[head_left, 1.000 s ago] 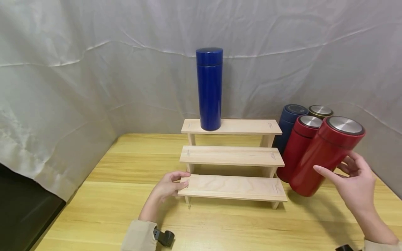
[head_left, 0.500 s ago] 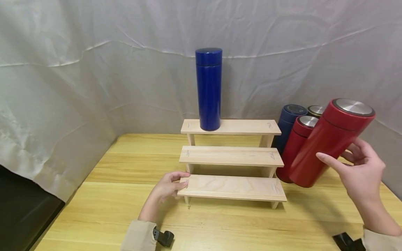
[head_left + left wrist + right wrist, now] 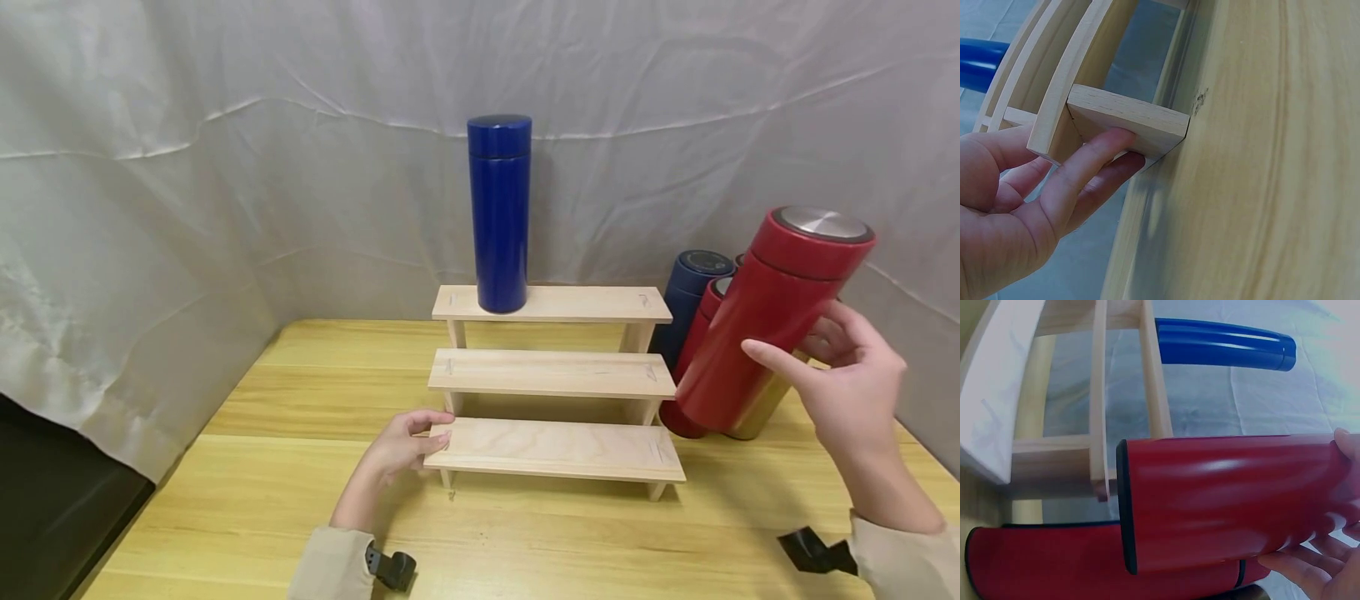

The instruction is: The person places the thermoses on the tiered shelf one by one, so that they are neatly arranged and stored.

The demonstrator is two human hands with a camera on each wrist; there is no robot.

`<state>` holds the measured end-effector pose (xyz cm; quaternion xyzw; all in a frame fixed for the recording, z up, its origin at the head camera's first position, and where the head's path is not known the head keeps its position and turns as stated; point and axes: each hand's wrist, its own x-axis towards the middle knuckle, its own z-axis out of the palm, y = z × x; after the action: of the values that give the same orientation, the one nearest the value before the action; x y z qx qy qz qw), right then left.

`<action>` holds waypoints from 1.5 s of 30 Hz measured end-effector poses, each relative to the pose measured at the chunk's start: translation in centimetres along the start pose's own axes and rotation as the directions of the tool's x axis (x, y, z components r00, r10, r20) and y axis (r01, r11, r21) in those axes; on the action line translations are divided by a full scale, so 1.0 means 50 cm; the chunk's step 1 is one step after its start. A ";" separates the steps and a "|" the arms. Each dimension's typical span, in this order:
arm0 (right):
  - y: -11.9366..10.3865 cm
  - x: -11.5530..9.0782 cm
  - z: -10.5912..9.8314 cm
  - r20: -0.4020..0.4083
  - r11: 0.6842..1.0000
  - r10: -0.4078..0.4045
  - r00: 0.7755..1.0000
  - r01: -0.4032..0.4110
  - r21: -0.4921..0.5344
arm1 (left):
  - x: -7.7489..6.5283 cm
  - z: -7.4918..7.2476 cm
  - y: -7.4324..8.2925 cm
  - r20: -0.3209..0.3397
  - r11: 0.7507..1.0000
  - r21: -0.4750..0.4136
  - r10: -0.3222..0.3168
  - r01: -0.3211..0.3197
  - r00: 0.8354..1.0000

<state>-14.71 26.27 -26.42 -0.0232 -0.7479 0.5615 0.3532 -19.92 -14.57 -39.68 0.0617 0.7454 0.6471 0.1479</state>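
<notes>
My right hand (image 3: 851,392) holds a large red thermos (image 3: 787,308) with a silver lid. It leans, lid to the right, lifted off the table beside a three-tier wooden shelf (image 3: 555,372). In the right wrist view, its dark base edge is near the shelf's end, and thumb and fingers lie round its body. My left hand (image 3: 401,446) grips the left end of the lowest tier. In the left wrist view, fingertips (image 3: 1116,139) touch the side leg under that board. A tall blue thermos (image 3: 500,217) stands upright on the top tier, left of its middle.
Right of the shelf stand a dark blue thermos (image 3: 678,304), another red thermos (image 3: 1054,559) and a gold one (image 3: 761,408), the latter two partly behind the held one. A grey cloth (image 3: 337,208) hangs behind the wooden table (image 3: 247,500).
My right hand has raised the red thermos, first up and rightward, then slightly back left, exposing part of the gold one. The left hand and shelf have stayed put.
</notes>
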 end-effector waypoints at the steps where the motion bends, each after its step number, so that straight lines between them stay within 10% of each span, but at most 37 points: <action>1: -0.002 0.002 0.003 0.006 1.000 -0.003 1.000 0.003 0.030 | 0.000 0.000 0.000 -0.001 1.000 -0.001 -0.001 0.001 1.000; 12: -0.036 0.029 0.046 0.063 0.935 -0.030 0.998 0.006 0.356 | -0.003 -0.005 0.001 -0.007 1.000 0.024 -0.002 0.002 1.000; 34: -0.069 0.099 0.157 0.068 0.958 -0.084 0.994 0.062 0.279 | -0.003 -0.006 -0.001 0.002 1.000 0.014 0.001 -0.001 1.000; 45: -0.011 0.169 0.216 0.071 0.978 -0.154 0.985 0.142 0.151 | 0.001 0.000 -0.003 -0.001 1.000 0.006 0.001 -0.001 1.000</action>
<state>-26.82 20.80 -23.03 0.0816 -0.7187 0.5869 0.3637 -19.96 -14.58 -39.83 0.0621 0.7473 0.6450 0.1471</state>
